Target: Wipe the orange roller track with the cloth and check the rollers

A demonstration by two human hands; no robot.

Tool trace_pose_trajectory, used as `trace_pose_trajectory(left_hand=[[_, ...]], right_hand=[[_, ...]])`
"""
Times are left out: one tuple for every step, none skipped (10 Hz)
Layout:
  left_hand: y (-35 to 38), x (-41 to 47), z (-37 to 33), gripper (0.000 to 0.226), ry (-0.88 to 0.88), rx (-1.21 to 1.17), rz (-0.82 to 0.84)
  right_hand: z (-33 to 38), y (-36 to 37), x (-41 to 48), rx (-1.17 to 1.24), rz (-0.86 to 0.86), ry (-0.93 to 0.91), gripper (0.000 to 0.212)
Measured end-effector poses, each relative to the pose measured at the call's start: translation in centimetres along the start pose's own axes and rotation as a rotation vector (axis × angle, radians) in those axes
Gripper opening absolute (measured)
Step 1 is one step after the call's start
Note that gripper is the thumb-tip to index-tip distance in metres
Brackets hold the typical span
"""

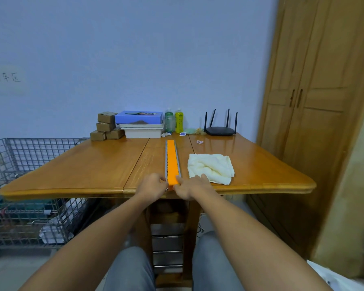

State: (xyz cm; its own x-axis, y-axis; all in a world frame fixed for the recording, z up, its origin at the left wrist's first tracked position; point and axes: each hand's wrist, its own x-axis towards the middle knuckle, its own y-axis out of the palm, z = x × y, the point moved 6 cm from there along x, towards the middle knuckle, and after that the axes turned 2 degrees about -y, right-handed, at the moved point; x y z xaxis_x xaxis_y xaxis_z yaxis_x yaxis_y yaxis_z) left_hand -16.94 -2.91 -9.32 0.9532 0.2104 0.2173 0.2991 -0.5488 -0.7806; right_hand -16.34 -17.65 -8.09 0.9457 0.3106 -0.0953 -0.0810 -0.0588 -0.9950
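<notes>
The orange roller track [172, 160] lies lengthwise down the middle of the wooden table [93, 169], its near end at the front edge. Grey metal rails run along both of its sides. My left hand [153, 184] grips the near end from the left side. My right hand [190, 185] grips the same end from the right. A cream cloth [210, 168] lies crumpled on the table just right of the track, touching no hand.
At the table's back stand small cardboard boxes [106, 126], a blue box on white trays [142, 122], two bottles [174, 120] and a black router [220, 130]. A wire cage cart [25, 185] is on the left. A wooden wardrobe [315, 91] fills the right.
</notes>
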Motion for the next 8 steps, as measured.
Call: trace_pose_trajectory(left_hand=[[-0.1, -1.0, -0.2, 0.031, 0.015, 0.004, -0.001], [0.0, -2.0, -0.4, 0.032, 0.023, 0.021, 0.018], [-0.4, -2.7, -0.9, 0.033, 0.028, 0.045, 0.034], [-0.6, -3.1, -1.1, 0.035, 0.028, 0.065, 0.063], [-1.1, -3.3, -1.0, 0.037, 0.017, 0.071, 0.068], [-1.2, -2.9, -0.7, 0.035, 0.012, 0.068, 0.078], [-1.6, -2.3, -0.5, 0.034, -0.001, 0.062, 0.068], [-2.3, -0.9, -0.6, 0.028, -0.016, 0.075, 0.026]], right_hand=[[0.0, 0.6, -1.0, 0.010, 0.011, -0.015, 0.063], [0.1, 0.7, -1.7, 0.006, 0.009, -0.027, 0.065], [0.2, 0.7, -2.4, 0.017, 0.030, -0.030, 0.067], [0.3, 0.7, -2.7, 0.022, 0.045, -0.031, 0.071], [0.3, 0.7, -2.8, 0.046, 0.044, -0.032, 0.072], [0.3, 0.0, -3.0, 0.093, 0.006, -0.059, 0.069], [-0.2, -1.4, -2.0, 0.192, -0.114, -0.062, 0.063], [-1.1, -3.1, -0.8, 0.300, -0.236, -0.048, 0.039]])
